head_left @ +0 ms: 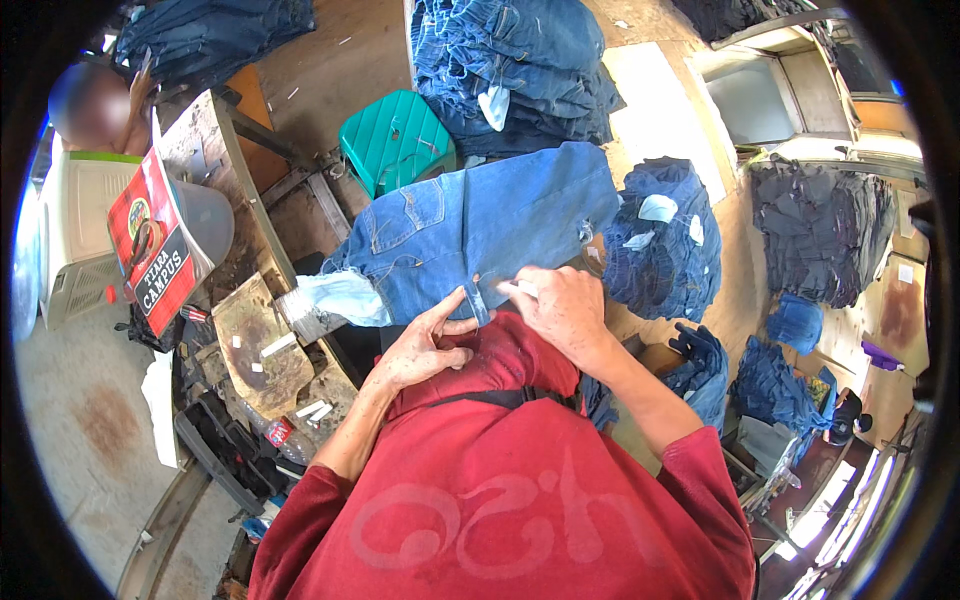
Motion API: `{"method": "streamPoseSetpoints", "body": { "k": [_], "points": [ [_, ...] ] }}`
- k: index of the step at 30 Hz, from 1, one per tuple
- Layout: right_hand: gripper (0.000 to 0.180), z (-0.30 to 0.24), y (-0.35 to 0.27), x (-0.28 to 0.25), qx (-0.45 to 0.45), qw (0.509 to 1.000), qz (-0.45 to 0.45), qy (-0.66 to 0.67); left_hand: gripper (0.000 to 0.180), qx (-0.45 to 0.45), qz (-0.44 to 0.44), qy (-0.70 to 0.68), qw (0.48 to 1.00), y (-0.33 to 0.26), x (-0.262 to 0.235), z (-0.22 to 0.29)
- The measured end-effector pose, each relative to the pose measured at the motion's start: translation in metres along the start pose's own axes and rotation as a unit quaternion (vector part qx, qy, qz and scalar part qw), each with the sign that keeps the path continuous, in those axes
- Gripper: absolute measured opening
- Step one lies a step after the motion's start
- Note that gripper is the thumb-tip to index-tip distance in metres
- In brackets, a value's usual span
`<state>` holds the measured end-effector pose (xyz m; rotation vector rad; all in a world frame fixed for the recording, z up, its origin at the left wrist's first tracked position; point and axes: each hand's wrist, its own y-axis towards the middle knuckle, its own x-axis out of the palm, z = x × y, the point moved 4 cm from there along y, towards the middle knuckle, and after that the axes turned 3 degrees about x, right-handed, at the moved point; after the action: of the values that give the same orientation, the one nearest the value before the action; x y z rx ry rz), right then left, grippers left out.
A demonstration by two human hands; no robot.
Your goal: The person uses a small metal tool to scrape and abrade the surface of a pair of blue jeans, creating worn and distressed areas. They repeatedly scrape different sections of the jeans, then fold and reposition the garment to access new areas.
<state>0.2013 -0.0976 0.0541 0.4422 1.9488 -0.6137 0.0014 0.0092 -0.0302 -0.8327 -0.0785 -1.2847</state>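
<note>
A person in a red shirt holds blue jeans [480,225] across their lap. The left hand [425,345] pinches the waistband edge, fingers mostly closed. The right hand [560,305] grips a small white tag [522,288] against the waistband, beside a green stool [395,140]

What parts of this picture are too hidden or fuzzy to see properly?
- Head view: the small white thing in the right hand is mostly covered by the fingers.
- The jeans waistband edge is hidden under the left hand.
- What lies under the jeans is covered by the cloth.
- The far stacks of denim blur near the rim.
</note>
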Motion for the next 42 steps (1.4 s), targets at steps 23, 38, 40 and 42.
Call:
{"method": "streamPoseSetpoints", "body": {
  "k": [23,38,40,42],
  "points": [
    [0.035,0.006,-0.007,0.008,0.01,0.999,-0.031,0.03,0.11,-0.014,-0.019,-0.02,1.0,0.002,0.004,-0.003],
    [0.052,0.017,0.001,0.011,0.09,0.982,-0.094,0.139,0.025,-0.073,0.125,0.01,0.989,0.008,0.018,-0.012],
    [0.051,0.009,0.0,0.018,0.064,0.987,-0.109,0.099,0.023,-0.065,0.131,-0.014,0.989,0.009,0.02,-0.015],
    [0.051,0.005,0.001,0.024,0.038,0.988,-0.138,0.063,0.022,-0.062,0.129,-0.02,0.989,0.009,0.021,-0.018]
  ]
}}
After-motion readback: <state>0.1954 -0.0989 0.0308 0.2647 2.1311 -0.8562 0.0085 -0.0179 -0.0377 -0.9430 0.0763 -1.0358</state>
